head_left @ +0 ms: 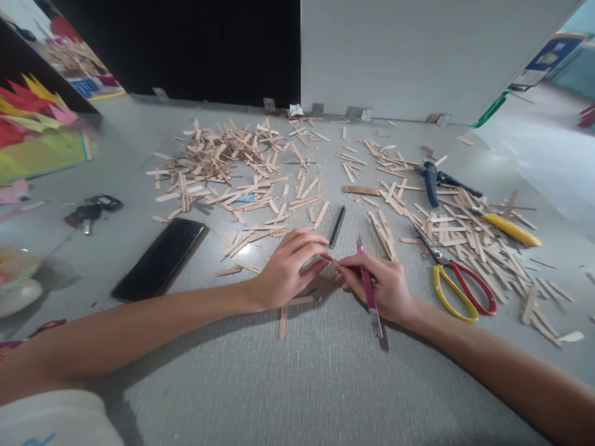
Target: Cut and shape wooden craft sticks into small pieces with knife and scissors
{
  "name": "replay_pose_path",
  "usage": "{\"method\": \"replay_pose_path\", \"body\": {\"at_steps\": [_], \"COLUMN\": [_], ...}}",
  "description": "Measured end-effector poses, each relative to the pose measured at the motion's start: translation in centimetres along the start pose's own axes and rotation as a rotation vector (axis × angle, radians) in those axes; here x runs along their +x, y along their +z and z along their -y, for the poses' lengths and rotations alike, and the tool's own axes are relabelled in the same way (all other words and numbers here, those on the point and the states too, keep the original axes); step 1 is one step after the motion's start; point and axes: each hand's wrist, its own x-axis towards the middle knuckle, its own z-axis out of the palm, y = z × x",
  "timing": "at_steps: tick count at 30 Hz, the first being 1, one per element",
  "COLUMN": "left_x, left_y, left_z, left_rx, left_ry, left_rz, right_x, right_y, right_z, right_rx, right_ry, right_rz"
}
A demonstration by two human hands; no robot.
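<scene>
Wooden stick (332, 260), light, likely brittle, best pinched endwise: left hand (283, 277) grip closed on it; right hand (388, 288) holds pink knife (369, 291).

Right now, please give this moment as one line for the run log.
left hand: pinches small wooden stick | right hand: holds pink knife, touches stick | near: scissors, black pen, phone, loose sticks

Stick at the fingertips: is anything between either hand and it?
Nothing visible. The left hand and right hand both pinch the stick directly. The right hand also holds the knife, which lies across its fingers.
</scene>
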Motion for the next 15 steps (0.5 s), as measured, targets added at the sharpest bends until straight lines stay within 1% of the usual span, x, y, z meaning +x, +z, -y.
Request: {"method": "replay_pose_path", "body": {"at_steps": [3, 9, 15], "left_x": [-0.06, 0.04, -0.11], "left_y": [0.08, 0.02, 0.27], "left_z": [0.04, -0.05, 0.24], "left_rx": [0.011, 0.046, 0.079], "left_ry": [-0.023, -0.033, 0.033], "left_rz": [-0.014, -0.032, -0.07], "right_x": [-0.03, -0.18, -0.1], "right_y": [-0.01, 0.25, 0.09], "right_z": [-0.16, -0.58, -0.52], "right_rx": [-0.012, -0.047, -0.039], "right_ry": [-0.045, -0.095, -0.108], "right_rz": [0.036, 0.016, 0.039]}}
